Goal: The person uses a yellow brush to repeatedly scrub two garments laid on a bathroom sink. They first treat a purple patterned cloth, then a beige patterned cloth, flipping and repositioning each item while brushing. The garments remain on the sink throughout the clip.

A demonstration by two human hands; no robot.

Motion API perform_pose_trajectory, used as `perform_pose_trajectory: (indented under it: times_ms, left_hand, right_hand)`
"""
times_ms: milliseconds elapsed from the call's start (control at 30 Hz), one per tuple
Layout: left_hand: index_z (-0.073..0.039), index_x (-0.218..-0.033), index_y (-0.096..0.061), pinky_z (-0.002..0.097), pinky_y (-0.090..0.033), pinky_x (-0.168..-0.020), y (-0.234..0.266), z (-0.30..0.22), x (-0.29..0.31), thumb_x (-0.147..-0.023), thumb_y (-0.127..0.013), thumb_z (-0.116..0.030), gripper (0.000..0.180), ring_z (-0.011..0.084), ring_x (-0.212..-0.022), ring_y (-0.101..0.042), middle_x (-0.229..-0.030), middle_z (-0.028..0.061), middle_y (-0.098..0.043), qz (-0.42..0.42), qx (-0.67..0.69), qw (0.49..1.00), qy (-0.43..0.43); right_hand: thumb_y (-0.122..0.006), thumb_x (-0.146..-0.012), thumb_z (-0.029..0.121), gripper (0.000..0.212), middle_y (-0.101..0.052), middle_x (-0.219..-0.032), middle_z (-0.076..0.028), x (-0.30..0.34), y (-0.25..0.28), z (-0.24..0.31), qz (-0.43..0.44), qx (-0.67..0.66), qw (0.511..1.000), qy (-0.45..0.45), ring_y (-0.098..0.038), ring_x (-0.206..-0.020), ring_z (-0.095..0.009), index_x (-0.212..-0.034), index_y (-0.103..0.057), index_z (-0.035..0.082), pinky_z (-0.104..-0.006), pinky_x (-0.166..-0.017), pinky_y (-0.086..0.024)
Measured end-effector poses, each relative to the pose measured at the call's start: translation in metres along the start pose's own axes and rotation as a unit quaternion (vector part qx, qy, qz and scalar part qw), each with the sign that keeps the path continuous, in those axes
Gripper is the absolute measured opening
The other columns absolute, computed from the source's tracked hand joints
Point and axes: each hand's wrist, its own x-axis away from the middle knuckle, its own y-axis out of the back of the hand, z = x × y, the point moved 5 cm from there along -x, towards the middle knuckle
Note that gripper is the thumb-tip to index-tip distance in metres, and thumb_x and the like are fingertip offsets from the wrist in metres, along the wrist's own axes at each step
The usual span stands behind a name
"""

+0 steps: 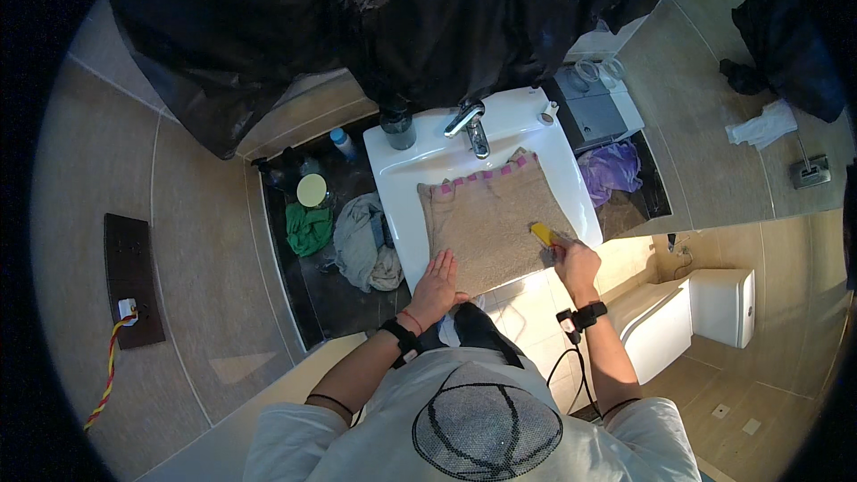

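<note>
A beige towel (486, 219) with a pink-patterned far edge lies spread over a white sink (402, 165). My left hand (437, 284) rests flat on the towel's near left corner, fingers apart. My right hand (571, 261) is at the towel's right edge and holds a small yellow object (542, 233) against the cloth. A chrome tap (470, 123) stands at the back of the sink.
A dark bottle (398, 128) stands on the sink's back left. Left of the sink lie a grey cloth (361, 245), a green cloth (308, 228) and a blue-capped bottle (342, 142). A purple cloth (609, 170) lies to the right. A black plastic sheet (402, 9) hangs behind.
</note>
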Motion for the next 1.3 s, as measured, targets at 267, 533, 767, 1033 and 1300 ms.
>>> perform_pose_trajectory:
  times_ms: [267,533,767,1033,1300]
  left_hand:
    - [0.012,-0.139,-0.037,0.0436,-0.024,-0.117,0.003,-0.003,-0.003,-0.081,-0.065,-0.05,0.089,0.0363,-0.142,-0.027,-0.149,0.027,-0.03,0.012,0.004,1.0,-0.004]
    - [0.011,-0.139,-0.037,0.046,-0.025,-0.116,0.015,-0.012,0.016,-0.085,-0.064,-0.043,0.081,0.0375,-0.14,-0.029,-0.148,0.0258,-0.034,0.012,0.061,0.998,0.005]
    - [0.01,-0.138,-0.039,0.0531,-0.024,-0.114,0.018,-0.001,0.027,-0.085,-0.064,-0.037,0.075,0.0358,-0.139,-0.032,-0.147,0.023,-0.036,-0.054,-0.026,0.996,0.06]
    - [0.008,-0.138,-0.041,0.0555,-0.021,-0.115,0.017,0.001,0.024,-0.082,-0.068,-0.033,0.074,0.0339,-0.14,-0.032,-0.148,0.0197,-0.036,-0.041,-0.02,0.996,0.073]
    - [0.007,-0.135,-0.045,0.0561,-0.025,-0.113,0.015,-0.002,0.023,-0.08,-0.072,-0.031,0.072,0.0333,-0.138,-0.035,-0.148,0.0195,-0.036,-0.056,-0.018,0.996,0.069]
  right_hand:
    - [-0.067,-0.082,0.024,0.015,-0.068,-0.069,-0.013,0.031,-0.055,0.053,0.085,0.011,0.993,0.082,-0.066,-0.061,-0.03,-0.093,-0.076,0.022,-0.0431,-0.052,-0.048]
    - [-0.066,-0.083,0.021,0.018,-0.069,-0.075,-0.013,0.003,0.002,0.028,0.065,-0.006,0.998,0.007,-0.067,-0.065,-0.03,-0.098,-0.076,0.021,-0.0399,-0.058,-0.051]
    - [-0.064,-0.089,0.028,0.017,-0.069,-0.075,-0.013,0.036,-0.047,0.121,0.129,-0.197,0.968,0.088,-0.066,-0.063,-0.03,-0.098,-0.074,0.019,-0.0388,-0.054,-0.049]
    - [-0.064,-0.088,0.028,0.015,-0.068,-0.073,-0.013,-0.006,-0.056,0.072,0.07,-0.049,0.996,0.041,-0.066,-0.06,-0.032,-0.091,-0.075,0.02,-0.0427,-0.049,-0.048]
    - [-0.06,-0.09,0.03,0.019,-0.07,-0.076,-0.014,-0.015,-0.071,0.073,0.088,-0.096,0.991,0.005,-0.067,-0.066,-0.034,-0.094,-0.075,0.019,-0.0446,-0.058,-0.052]
